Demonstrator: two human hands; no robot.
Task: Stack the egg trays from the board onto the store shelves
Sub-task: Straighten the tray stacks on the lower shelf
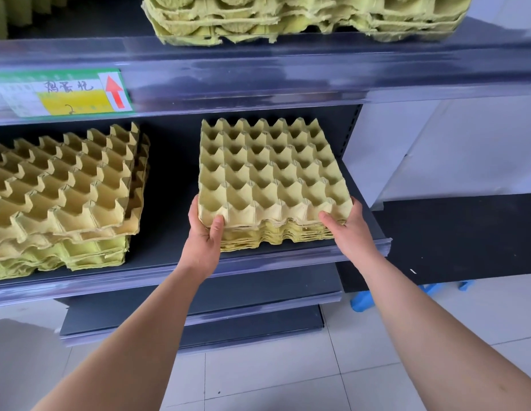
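Note:
A small stack of yellow-green pulp egg trays (270, 173) rests on the right part of the middle shelf (169, 253). My left hand (203, 235) grips its front left corner, thumb on top. At the front right corner my right hand (347, 229) holds the stack the same way. Further left on that shelf lies a taller, untidy pile of egg trays (62, 191). Another pile of egg trays (303, 19) sits on the upper shelf, partly cut off by the top of the view.
The upper shelf's front rail carries a green price label (59, 93) with a red arrow. Two lower dark shelves (199, 315) jut out below. A black board (466, 238) lies to the right over blue stools (362, 301). White tiled floor is underfoot.

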